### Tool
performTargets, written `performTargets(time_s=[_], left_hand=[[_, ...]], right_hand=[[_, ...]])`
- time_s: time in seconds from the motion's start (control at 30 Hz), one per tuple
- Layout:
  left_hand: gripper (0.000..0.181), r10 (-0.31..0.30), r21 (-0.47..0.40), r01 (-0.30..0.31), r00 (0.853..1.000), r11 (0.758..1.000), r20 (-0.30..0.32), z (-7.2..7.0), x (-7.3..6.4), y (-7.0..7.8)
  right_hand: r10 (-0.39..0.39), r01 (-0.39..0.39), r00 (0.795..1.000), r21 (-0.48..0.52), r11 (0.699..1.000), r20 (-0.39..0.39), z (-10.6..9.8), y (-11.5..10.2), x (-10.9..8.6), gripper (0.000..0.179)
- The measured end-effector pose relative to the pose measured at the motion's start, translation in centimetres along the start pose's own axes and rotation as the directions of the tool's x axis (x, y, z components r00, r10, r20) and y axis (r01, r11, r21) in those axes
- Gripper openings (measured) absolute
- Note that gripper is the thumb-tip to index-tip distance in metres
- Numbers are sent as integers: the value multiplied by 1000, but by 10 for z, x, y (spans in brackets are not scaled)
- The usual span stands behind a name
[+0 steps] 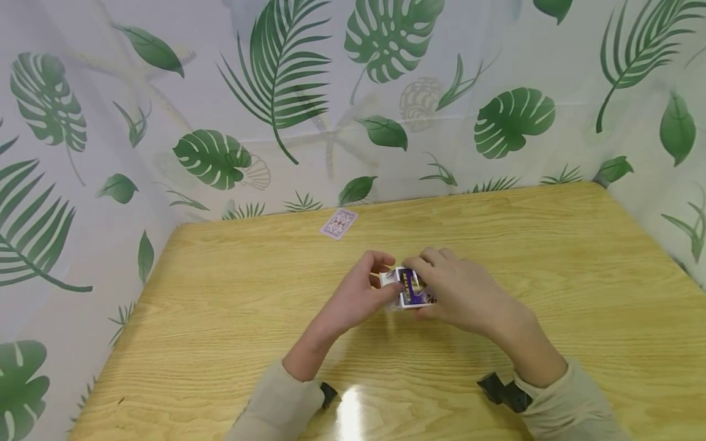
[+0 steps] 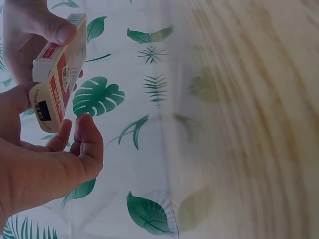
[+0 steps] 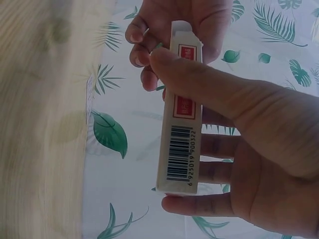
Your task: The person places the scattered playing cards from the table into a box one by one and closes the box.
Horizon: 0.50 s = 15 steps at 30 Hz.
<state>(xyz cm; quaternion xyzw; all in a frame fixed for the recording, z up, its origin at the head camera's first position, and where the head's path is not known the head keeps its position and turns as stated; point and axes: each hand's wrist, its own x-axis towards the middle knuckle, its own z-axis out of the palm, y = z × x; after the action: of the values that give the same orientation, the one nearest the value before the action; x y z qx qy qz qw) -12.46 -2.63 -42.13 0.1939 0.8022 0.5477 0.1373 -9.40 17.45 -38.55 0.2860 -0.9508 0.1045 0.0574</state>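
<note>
A small playing card box (image 1: pixel 415 288) with a purple printed face is held between both hands, above the wooden table. My right hand (image 1: pixel 469 291) grips its body; in the right wrist view the thumb lies along the narrow side, over a red label and above a barcode (image 3: pixel 179 154). At the other end my left hand (image 1: pixel 358 291) pinches the box by its opened white end flap (image 2: pixel 45 109), seen in the left wrist view. Its other fingers are loosely curled. The inside of the box is hidden.
One playing card (image 1: pixel 339 223), patterned back up, lies near the far edge of the wooden table (image 1: pixel 231 306). A leaf-printed cloth (image 1: pixel 309 110) hangs behind and at the sides. Dark wrist devices (image 1: pixel 504 392) sit by both sleeves.
</note>
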Motion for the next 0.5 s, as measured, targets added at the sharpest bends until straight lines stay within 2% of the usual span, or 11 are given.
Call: performTargets(time_s=[0.17, 0.27, 0.4, 0.47, 0.5], left_hand=[[41, -35, -48, 35, 999, 998, 16, 2, 5, -2], [42, -50, -77, 56, 996, 995, 79, -2, 9, -6], [48, -89, -123, 114, 977, 986, 196, -20, 19, -13], [52, -118, -120, 144, 973, 982, 197, -32, 28, -18], [54, -138, -86, 154, 976, 984, 170, -38, 33, -20]], right_hand=[[3, -3, 1000, -15, 1000, 3, -2, 2, -1, 73], [5, -5, 1000, -2, 1000, -2, -4, 5, -1, 73], [15, -15, 1000, 28, 999, -2, -4, 8, -2, 74], [22, -22, 1000, 34, 999, 5, -4, 9, -2, 75], [28, -28, 1000, 36, 999, 10, -4, 9, -2, 75]])
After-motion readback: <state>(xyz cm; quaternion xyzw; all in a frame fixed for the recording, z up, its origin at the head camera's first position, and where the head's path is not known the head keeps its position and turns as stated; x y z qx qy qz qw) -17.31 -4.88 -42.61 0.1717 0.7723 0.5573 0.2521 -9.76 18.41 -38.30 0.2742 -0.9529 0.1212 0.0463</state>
